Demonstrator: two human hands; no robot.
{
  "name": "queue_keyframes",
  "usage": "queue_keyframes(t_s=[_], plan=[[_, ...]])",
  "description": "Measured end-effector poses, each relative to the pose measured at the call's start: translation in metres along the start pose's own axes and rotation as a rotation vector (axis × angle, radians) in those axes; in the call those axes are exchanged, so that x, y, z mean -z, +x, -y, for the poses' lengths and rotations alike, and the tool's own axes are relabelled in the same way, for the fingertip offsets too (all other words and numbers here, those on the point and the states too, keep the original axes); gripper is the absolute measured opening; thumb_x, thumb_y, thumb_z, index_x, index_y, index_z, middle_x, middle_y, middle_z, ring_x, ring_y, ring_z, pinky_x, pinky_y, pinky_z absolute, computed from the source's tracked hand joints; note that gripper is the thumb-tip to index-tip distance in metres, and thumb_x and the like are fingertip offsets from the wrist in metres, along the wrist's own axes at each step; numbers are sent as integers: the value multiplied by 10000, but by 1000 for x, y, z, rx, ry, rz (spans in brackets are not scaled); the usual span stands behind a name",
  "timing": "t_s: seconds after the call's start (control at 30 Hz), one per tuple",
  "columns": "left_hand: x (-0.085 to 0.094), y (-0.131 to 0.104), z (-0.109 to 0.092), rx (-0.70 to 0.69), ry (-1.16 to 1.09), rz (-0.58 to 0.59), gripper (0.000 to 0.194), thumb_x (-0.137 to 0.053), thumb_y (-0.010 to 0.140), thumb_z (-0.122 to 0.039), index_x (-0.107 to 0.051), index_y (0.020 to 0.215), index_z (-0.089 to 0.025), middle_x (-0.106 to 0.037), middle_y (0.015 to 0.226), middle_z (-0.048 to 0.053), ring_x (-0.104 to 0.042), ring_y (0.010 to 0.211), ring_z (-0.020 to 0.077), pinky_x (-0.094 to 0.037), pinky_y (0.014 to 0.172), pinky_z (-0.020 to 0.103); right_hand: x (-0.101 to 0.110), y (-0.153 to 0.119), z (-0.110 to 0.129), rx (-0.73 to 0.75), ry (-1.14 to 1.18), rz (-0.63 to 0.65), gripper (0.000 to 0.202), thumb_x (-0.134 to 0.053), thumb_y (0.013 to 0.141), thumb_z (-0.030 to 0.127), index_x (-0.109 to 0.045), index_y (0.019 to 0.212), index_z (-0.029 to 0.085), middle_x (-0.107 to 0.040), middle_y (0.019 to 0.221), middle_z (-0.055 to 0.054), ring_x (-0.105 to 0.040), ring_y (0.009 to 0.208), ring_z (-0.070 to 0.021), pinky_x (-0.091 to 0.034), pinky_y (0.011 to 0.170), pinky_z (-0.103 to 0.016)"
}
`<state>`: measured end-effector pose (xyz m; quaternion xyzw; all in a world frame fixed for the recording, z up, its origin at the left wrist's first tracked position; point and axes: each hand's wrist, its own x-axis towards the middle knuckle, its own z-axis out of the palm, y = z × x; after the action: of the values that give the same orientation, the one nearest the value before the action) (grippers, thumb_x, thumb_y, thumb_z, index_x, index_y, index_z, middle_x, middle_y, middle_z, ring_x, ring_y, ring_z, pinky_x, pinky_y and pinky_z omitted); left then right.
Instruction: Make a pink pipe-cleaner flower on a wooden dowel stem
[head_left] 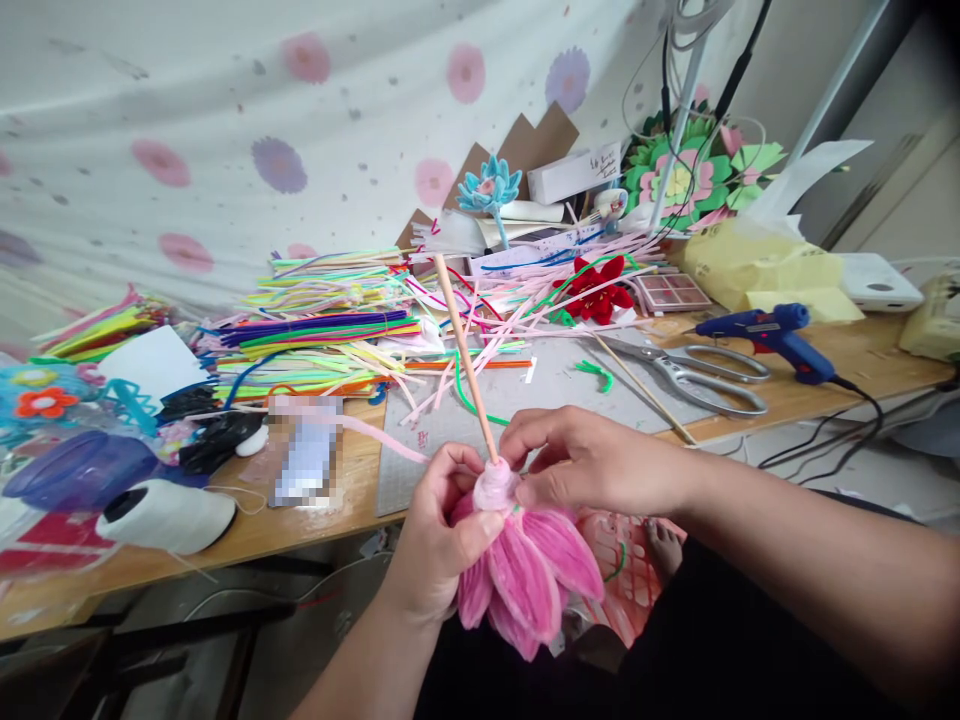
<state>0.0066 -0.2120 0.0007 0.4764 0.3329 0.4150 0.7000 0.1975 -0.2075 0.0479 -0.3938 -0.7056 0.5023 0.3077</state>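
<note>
A pink fuzzy flower (525,575) hangs petals-down over my lap, with a wooden stick (459,340) rising from its base. Pale pink wrapping (493,487) is wound around the base where the stick enters. My left hand (444,520) grips the flower at that base, thumb across the wrapping. Fingers of my right hand (559,460) are pinched against the other side of the wrapping; whether they hold a strand end is hidden. A light pink strip (382,437) runs from the left toward my left hand.
Bundles of coloured pipe cleaners (322,340) cover the table behind a grey cutting mat (405,480). Large scissors (697,375) and a blue glue gun (780,335) lie at the right. A white thread spool (169,515) lies at the left; a blue flower (490,187) stands at the back.
</note>
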Motion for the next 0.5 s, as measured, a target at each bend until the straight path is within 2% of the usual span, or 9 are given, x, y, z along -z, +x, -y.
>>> queue_keyframes(t_s=[0.07, 0.17, 0.37, 0.5], plan=[[0, 1, 3, 6, -32, -14, 377, -773, 638, -270, -503, 892, -202, -602, 771, -22, -519, 652, 99, -401, 600, 206, -4, 1, -3, -57, 46, -26, 218, -712, 701, 242, -695, 886, 127, -623, 917, -50, -604, 820, -171, -473, 737, -288], [-1, 2, 6, 29, -69, -50, 386, -791, 623, -277, -511, 878, -205, -596, 767, -27, -523, 635, 93, -408, 585, 199, -10, 2, -7, -96, 18, -87, 201, -726, 664, 218, -693, 841, 129, -642, 903, -46, -607, 823, -172, -467, 743, -287], [-2, 2, 3, 80, -90, -5, 328, -767, 695, -278, -538, 920, -213, -602, 826, -11, -552, 686, 104, -440, 632, 210, -9, 3, -12, -97, 38, -117, 129, -698, 685, 192, -701, 802, 138, -648, 868, -28, -606, 792, -160, -470, 717, -268], [-4, -2, 0, 56, -77, -11, 353, -750, 720, -404, -564, 950, -212, -571, 766, -12, -547, 653, 117, -442, 616, 222, -3, 3, -16, -78, 104, -99, 130, -701, 704, 227, -701, 797, 135, -639, 848, -17, -583, 755, -140, -457, 699, -254]])
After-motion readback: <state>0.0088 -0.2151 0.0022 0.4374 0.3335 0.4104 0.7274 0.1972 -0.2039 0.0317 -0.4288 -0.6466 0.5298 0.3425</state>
